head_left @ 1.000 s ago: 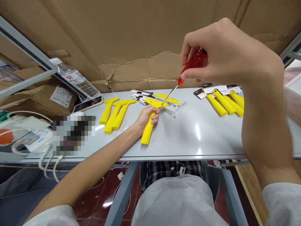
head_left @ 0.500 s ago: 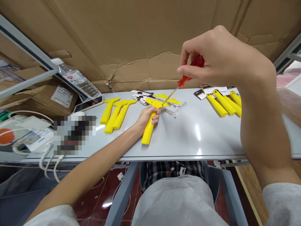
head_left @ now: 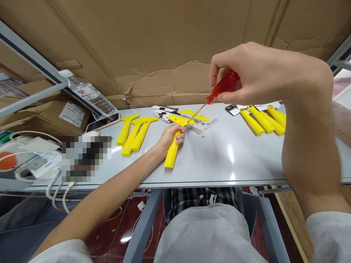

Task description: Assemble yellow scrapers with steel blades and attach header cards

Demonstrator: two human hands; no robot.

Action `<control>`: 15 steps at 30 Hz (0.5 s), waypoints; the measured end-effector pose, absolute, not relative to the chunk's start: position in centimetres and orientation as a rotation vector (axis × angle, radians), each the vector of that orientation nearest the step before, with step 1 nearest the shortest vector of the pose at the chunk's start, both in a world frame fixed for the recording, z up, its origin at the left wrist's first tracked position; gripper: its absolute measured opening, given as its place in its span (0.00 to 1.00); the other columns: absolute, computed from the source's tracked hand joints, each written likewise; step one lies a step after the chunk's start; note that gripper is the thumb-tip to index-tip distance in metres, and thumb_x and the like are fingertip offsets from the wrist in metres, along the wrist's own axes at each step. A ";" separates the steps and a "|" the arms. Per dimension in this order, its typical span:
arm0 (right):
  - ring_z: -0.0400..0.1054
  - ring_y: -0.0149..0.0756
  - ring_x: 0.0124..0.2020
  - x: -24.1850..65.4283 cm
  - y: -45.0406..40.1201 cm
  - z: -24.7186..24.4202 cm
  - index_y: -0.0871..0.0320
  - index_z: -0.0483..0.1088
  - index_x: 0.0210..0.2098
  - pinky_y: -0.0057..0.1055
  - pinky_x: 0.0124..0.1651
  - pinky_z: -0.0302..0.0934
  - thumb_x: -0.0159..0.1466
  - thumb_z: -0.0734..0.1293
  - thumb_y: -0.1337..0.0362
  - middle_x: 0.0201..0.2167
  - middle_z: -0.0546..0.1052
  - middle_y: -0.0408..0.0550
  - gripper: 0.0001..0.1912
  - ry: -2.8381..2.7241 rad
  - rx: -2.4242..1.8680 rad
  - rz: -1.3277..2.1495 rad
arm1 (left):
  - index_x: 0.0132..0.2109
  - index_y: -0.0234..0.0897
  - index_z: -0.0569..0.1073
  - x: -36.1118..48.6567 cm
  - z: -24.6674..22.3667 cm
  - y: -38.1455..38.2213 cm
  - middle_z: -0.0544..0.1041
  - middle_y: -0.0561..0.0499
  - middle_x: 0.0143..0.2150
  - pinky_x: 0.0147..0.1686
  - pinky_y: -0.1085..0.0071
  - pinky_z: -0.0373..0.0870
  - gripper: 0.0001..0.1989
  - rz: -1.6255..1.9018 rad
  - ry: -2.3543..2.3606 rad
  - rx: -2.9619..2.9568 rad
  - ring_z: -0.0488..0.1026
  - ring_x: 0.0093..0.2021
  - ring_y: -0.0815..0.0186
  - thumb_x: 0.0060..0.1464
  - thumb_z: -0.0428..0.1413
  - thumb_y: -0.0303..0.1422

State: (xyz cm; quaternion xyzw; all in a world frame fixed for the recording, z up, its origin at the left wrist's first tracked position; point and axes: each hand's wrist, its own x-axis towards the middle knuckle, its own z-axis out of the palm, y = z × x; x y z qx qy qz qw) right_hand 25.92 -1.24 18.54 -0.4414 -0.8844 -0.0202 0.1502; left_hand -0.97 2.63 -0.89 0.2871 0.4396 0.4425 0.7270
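My left hand [head_left: 172, 138] is wrapped round the neck of a yellow scraper handle [head_left: 171, 155], whose wide head points away from me. A red screwdriver [head_left: 225, 86] is gripped by my right hand [head_left: 241, 75], its shaft slanting down to the head of that handle. Just beyond and to the right lie loose yellow head pieces [head_left: 201, 117], metal blades [head_left: 210, 126] and several small screws [head_left: 203, 123]. Several yellow handles [head_left: 139, 135] rest on the left of the table, and more handles [head_left: 264, 120] with printed cards lie on the right.
On the grey table [head_left: 208, 160], a phone [head_left: 103, 122] lies at the back left beside a plastic bottle [head_left: 89, 93]. White cables [head_left: 52, 182] hang over the left front edge. Cardboard [head_left: 170, 44] stands behind the table, and metal shelf bars [head_left: 33, 54] rise at left.
My right hand has turned and shifted its hold on the red screwdriver, with the wrist slightly lower and further right. My left hand keeps its hold on the handle.
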 end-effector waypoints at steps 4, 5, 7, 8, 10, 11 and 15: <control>0.77 0.34 0.33 25.7 -1.6 18.7 0.46 0.76 0.39 0.33 0.26 0.61 0.63 0.74 0.58 0.34 0.83 0.35 0.05 -2.513 -1.267 -0.032 | 0.36 0.36 0.65 -0.9 -0.9 2.6 0.64 0.58 0.23 0.11 0.82 0.52 0.05 0.978 0.961 0.650 0.54 0.14 0.78 0.56 0.53 0.22; 0.77 0.34 0.33 25.6 -1.7 18.7 0.46 0.77 0.38 0.33 0.27 0.62 0.63 0.75 0.58 0.34 0.83 0.35 0.04 -2.507 -1.254 -0.039 | 0.36 0.36 0.65 -0.9 -0.9 2.6 0.66 0.57 0.24 0.11 0.82 0.52 0.06 0.988 0.957 0.650 0.55 0.14 0.78 0.56 0.54 0.22; 0.76 0.33 0.33 25.5 -1.9 18.8 0.45 0.78 0.37 0.32 0.28 0.63 0.62 0.75 0.59 0.33 0.82 0.35 0.03 -2.496 -1.238 -0.062 | 0.36 0.36 0.66 -0.8 -0.8 2.5 0.67 0.56 0.26 0.11 0.82 0.52 0.07 1.008 0.954 0.645 0.56 0.15 0.78 0.54 0.54 0.21; 0.76 0.34 0.33 25.5 -2.0 18.8 0.45 0.79 0.36 0.32 0.28 0.63 0.62 0.75 0.60 0.33 0.82 0.36 0.03 -2.489 -1.235 -0.072 | 0.37 0.36 0.66 -0.7 -0.7 2.5 0.68 0.56 0.26 0.11 0.82 0.52 0.07 1.015 0.955 0.642 0.56 0.15 0.78 0.53 0.54 0.20; 0.77 0.34 0.35 25.4 -2.0 18.7 0.45 0.79 0.36 0.33 0.28 0.62 0.61 0.75 0.60 0.33 0.82 0.36 0.03 -2.471 -1.242 -0.085 | 0.37 0.36 0.66 -0.6 -0.7 2.5 0.67 0.56 0.26 0.10 0.82 0.52 0.08 1.021 0.955 0.638 0.56 0.15 0.78 0.53 0.54 0.20; 0.77 0.35 0.35 25.4 -2.0 18.7 0.44 0.79 0.36 0.33 0.27 0.61 0.62 0.75 0.59 0.33 0.83 0.36 0.03 -2.465 -1.251 -0.080 | 0.37 0.36 0.66 -0.6 -0.6 2.4 0.67 0.57 0.26 0.10 0.82 0.52 0.08 1.023 0.955 0.636 0.56 0.14 0.79 0.52 0.54 0.20; 0.77 0.36 0.31 25.4 -2.1 18.6 0.44 0.78 0.35 0.36 0.26 0.58 0.63 0.74 0.57 0.33 0.84 0.37 0.02 -2.456 -1.301 -0.064 | 0.37 0.36 0.65 -0.6 -0.7 2.5 0.69 0.57 0.27 0.11 0.83 0.52 0.09 1.027 0.953 0.623 0.57 0.14 0.79 0.51 0.56 0.20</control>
